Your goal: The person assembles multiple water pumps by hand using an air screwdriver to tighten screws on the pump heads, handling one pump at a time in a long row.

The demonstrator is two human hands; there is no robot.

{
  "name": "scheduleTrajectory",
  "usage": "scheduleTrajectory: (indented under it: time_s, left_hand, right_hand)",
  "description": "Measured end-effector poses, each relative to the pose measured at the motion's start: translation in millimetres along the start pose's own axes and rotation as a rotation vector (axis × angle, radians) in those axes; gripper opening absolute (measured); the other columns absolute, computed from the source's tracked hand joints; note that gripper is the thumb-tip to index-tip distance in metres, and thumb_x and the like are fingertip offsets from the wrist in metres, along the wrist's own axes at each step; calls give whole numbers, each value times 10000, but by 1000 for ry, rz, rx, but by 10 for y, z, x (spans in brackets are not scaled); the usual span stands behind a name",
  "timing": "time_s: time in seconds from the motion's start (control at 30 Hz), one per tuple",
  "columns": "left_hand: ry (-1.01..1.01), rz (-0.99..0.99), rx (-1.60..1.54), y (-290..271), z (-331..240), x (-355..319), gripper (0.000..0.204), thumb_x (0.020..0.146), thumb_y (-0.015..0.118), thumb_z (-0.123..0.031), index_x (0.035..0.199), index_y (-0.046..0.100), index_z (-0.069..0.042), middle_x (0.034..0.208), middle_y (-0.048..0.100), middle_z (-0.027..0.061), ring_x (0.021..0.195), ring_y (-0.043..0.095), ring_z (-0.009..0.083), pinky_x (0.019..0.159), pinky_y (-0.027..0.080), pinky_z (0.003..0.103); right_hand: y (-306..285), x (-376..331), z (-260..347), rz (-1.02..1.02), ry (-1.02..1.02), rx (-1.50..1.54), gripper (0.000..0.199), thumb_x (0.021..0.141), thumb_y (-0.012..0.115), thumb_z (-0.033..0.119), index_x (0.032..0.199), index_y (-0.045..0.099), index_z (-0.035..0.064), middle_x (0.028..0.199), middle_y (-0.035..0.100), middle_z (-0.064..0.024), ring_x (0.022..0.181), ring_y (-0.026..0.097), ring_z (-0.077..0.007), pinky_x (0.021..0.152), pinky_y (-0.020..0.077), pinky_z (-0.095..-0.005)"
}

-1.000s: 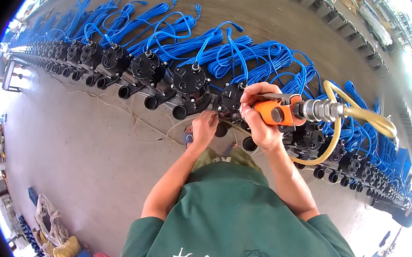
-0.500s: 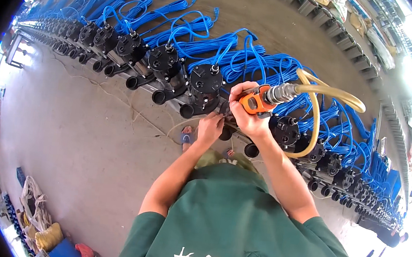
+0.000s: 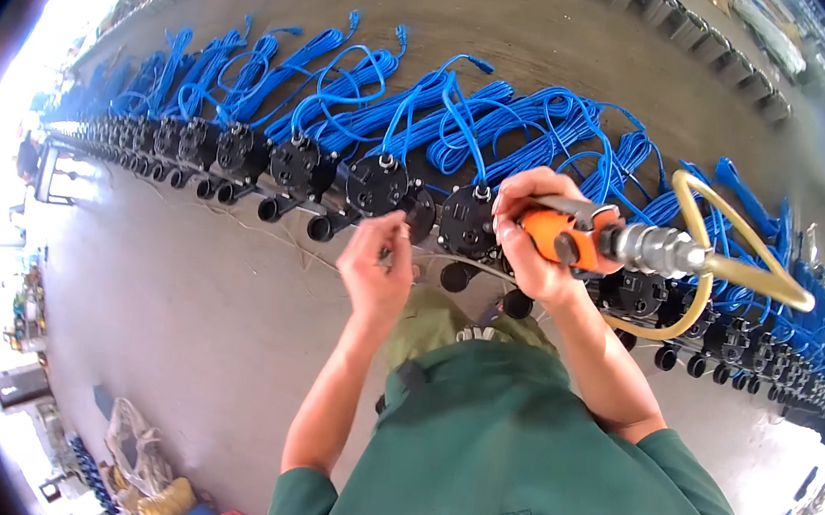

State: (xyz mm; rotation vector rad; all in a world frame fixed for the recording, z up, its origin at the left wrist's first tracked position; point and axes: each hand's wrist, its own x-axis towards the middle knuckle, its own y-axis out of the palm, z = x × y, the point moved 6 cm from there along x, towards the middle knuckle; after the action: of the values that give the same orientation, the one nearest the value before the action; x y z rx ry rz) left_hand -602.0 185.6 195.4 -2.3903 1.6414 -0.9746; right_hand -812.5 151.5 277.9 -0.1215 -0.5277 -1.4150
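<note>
My right hand (image 3: pixel 542 246) is wrapped round an orange air tool (image 3: pixel 568 236) with a metal coupling and a yellowish hose (image 3: pixel 762 279) at its rear. It covers part of a black round-topped pump (image 3: pixel 466 225) at its left. To the left, my left hand (image 3: pixel 378 269) is raised just in front of another black pump (image 3: pixel 377 185), its fingers drawn together. A small dark bit shows between these fingers, too unclear to name. A black disc-shaped part (image 3: pixel 421 216) stands between the two pumps. Blue cable (image 3: pixel 458 112) rises from the pump tops.
The row of similar pumps (image 3: pixel 243 149) stretches away to both sides, black outlets (image 3: pixel 320 228) toward me. Coiled blue cables (image 3: pixel 558 117) lie behind it. Metal cylinders (image 3: pixel 697 36) line the far side. Bags and cloths (image 3: pixel 146 451) lie at lower left on the grey floor (image 3: pixel 184 324).
My left hand has drawn back from beside the right hand, toward the left. The air tool, still in my right hand, has shifted right and turned more level. The whole view has shifted.
</note>
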Motion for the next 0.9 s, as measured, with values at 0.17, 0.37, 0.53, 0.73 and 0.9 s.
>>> scheduleTrajectory:
  time_s: [0.17,0.37,0.53,0.73,0.9]
  left_hand:
    - [263,244,87,168,-697,1517,69,860,695,-79,896,702,-22,831,688,108,770,641,270,714,515,366]
    - [724,1422,291,1902,-520,2022,162,830,704,-184,832,723,-23,829,688,152,828,644,355,724,515,435]
    - [1113,2085,145,2695,136,980,205,838,647,-135,1014,694,-40,921,695,166,912,666,378,758,545,465]
    - [1265,2111,-335,2894,481,376,197,789,623,-58,977,682,-45,878,679,119,958,650,326,798,545,429]
    - [1304,2107,-417,2905,535,303,138,748,639,-58,880,680,-54,849,672,126,915,642,326,790,541,429]
  right_hand:
    - [-142,-42,121,29,-154,-282,248,719,649,-24,960,652,34,818,664,-83,680,653,-139,630,533,-261]
    - [-108,-115,268,-58,-214,-273,223,702,679,-82,900,634,10,759,648,-92,612,657,-236,589,591,-360]
    - [-30,-131,225,-313,-135,-360,295,688,682,-100,947,603,17,767,640,-85,573,628,-205,558,595,-334]
    - [9,-117,173,-711,-91,-425,258,703,693,-104,934,629,-9,779,645,-106,588,651,-242,545,584,-333]
    - [-13,-41,173,-732,-75,-433,259,694,698,-89,935,625,-32,771,637,-130,559,643,-229,527,578,-324]
